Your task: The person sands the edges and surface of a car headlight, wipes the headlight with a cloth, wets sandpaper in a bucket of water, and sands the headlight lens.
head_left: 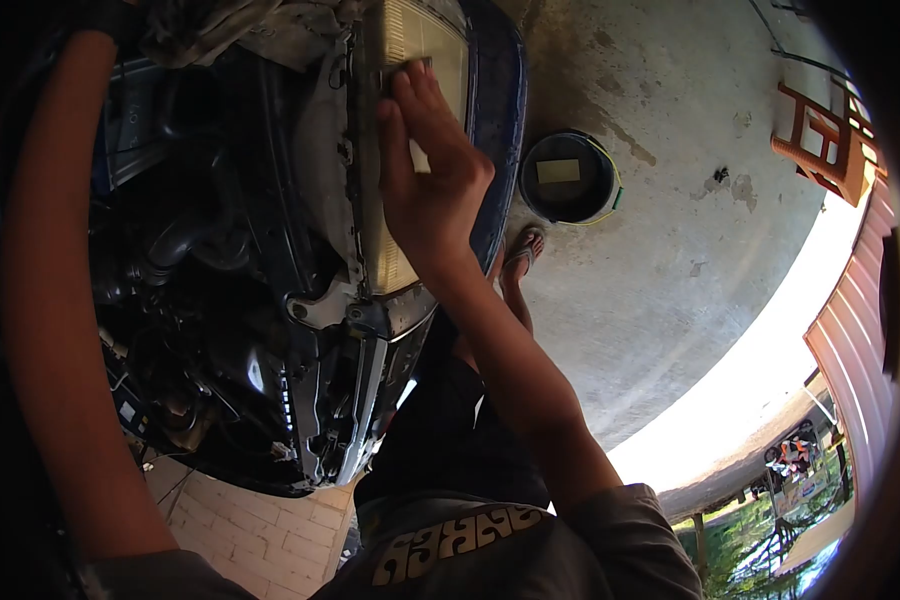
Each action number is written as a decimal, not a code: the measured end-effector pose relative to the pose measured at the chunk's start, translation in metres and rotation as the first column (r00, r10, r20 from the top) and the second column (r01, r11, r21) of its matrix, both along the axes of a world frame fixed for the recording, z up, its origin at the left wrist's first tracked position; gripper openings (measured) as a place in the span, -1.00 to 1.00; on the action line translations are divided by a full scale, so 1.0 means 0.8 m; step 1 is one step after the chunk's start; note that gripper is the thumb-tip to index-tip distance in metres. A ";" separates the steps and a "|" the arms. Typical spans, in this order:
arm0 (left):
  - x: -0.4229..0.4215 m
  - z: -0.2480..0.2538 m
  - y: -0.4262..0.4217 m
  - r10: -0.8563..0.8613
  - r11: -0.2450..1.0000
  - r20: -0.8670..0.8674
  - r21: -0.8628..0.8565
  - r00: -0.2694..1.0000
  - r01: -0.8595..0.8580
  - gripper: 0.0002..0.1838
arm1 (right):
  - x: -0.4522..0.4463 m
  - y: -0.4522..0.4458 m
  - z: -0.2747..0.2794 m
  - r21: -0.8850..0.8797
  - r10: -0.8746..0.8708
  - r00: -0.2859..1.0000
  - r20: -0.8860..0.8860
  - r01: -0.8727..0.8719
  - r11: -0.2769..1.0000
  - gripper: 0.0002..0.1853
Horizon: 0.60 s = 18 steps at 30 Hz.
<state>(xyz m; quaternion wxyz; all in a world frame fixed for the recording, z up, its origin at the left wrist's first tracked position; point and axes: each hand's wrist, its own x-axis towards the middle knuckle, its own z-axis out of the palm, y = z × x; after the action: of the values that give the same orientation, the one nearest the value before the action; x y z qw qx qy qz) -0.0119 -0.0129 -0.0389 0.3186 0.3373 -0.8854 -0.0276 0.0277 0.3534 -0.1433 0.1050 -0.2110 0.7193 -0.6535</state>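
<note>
My right hand (433,165) lies over the yellowed headlight (395,262) at the front of a car with its hood open. Its fingers are together and press a small dark piece (406,70) against the lens; what the piece is cannot be made out. My left arm reaches up along the far left over the engine bay (190,250). At the top left edge my left hand (120,14) is mostly dark and cut off, so its fingers do not show.
A black bucket (610,172) with a yellow-green handle stands on the concrete floor (690,270), a pale rectangular piece (558,171) inside it. My sandalled foot (526,247) is beside it. A reddish-brown chair (820,145) is at the upper right. The blue bumper (500,110) borders the headlight.
</note>
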 end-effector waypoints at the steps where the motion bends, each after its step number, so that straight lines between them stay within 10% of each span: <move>1: 0.000 -0.003 0.003 0.020 1.000 0.008 0.005 1.000 -0.021 -0.28 | 0.041 0.047 0.006 0.036 0.058 0.998 0.029 -0.059 0.998 -0.70; 8: -0.019 0.035 0.055 0.139 0.943 0.129 0.287 0.982 -0.171 -0.16 | -0.036 -0.022 -0.009 -0.008 0.101 0.983 -0.152 -0.104 0.995 -0.58; 15: -0.019 0.035 0.052 0.130 0.958 0.180 0.232 0.975 -0.170 -0.17 | 0.057 0.081 0.006 0.037 0.169 0.978 0.119 -0.175 0.984 -0.62; 18: 0.008 0.001 -0.086 0.011 0.940 0.322 0.319 0.947 -0.119 -0.46 | 0.010 0.021 -0.002 -0.042 0.049 0.996 0.071 -0.046 0.998 -0.65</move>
<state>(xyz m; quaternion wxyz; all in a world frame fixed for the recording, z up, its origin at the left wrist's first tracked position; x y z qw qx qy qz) -0.0053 -0.0814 -0.0378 0.1116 0.4158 -0.8955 -0.1125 0.0355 0.3703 -0.1447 0.1422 -0.2063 0.6965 -0.6724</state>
